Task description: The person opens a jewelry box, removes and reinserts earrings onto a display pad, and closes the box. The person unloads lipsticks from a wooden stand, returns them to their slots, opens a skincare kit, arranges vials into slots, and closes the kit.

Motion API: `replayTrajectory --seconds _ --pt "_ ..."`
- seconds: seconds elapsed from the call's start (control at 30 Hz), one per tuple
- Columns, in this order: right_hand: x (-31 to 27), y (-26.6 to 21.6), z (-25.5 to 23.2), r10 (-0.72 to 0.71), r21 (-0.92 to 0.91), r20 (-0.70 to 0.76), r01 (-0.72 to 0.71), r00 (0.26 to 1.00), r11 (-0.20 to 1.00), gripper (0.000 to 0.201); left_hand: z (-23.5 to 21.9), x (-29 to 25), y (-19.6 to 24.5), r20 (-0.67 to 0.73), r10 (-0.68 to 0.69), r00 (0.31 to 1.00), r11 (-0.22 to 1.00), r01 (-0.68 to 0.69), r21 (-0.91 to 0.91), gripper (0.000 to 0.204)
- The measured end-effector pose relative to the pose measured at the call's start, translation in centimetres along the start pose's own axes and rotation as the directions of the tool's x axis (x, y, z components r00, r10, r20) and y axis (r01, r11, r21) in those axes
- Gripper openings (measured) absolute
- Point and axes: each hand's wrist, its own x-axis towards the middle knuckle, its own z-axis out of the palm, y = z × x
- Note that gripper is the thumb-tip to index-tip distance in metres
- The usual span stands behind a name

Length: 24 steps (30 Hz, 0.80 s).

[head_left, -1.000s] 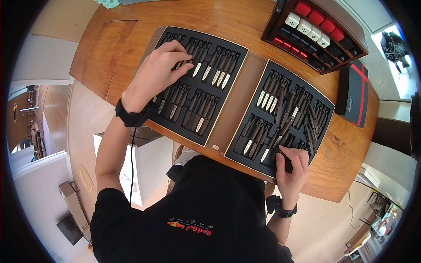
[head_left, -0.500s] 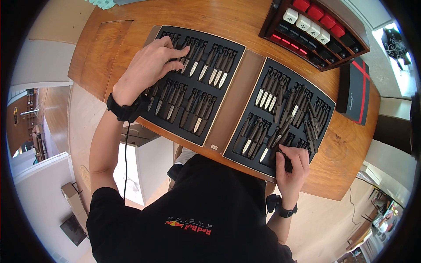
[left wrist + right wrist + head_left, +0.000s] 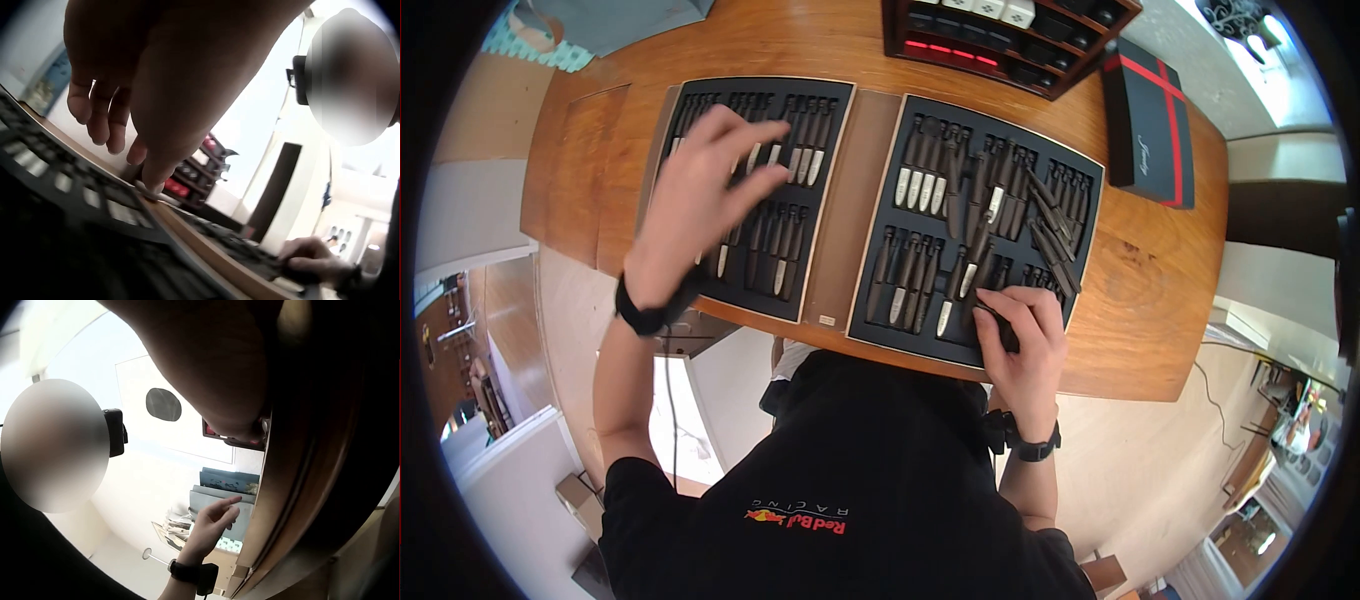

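My left hand is over the left tray, blurred, thumb and forefinger spread apart with nothing visible between them. Beneath it, slender dark brown pieces with silver tips lie in rows of black slots; the hand covers part of these rows. At the near right corner of the right tray rests my right hand, thumb and forefinger bent close together; I cannot tell whether a dark piece is between them. Beside those fingers, more dark pieces lie loose and crossed over the slotted ones.
A brown strip joins the two trays on the wooden table. At the back stands a dark wooden rack with red lights. To its right is a black box with a red ribbon. A grey bag is at the far left.
The head view has turned, so trays and rack sit further left. My left hand has moved rightward over its tray and its fingers have spread. My right hand stays at its corner.
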Motion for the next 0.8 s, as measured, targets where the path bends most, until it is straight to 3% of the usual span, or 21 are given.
replayTrajectory --seconds 0.13,0.23,0.33,0.53,0.8 --pt "0.0 0.1 0.2 -0.005 0.003 0.007 0.005 1.000 1.000 0.026 3.1 -0.5 8.5 0.075 0.205 0.976 0.966 -0.190 -0.174 0.037" --pt "0.0 0.0 0.0 -0.010 -0.005 0.018 0.010 1.000 1.000 0.026 5.4 0.5 11.4 0.022 0.122 0.992 0.981 -0.117 -0.156 0.041" --pt "0.1 0.0 0.0 -0.026 -0.013 0.023 0.026 0.999 1.000 0.025 6.3 2.4 11.6 -0.004 0.127 0.992 0.986 -0.126 -0.109 0.045" --pt "0.1 0.0 0.1 -0.012 0.001 0.012 0.012 1.000 1.000 0.024 7.5 3.0 11.8 0.089 0.122 0.989 0.992 -0.124 0.019 0.036" --pt "0.2 0.0 0.0 -0.027 0.008 0.022 0.027 0.999 1.000 0.025 6.6 2.6 10.7 0.138 -0.079 0.987 0.967 0.109 -0.228 0.030"
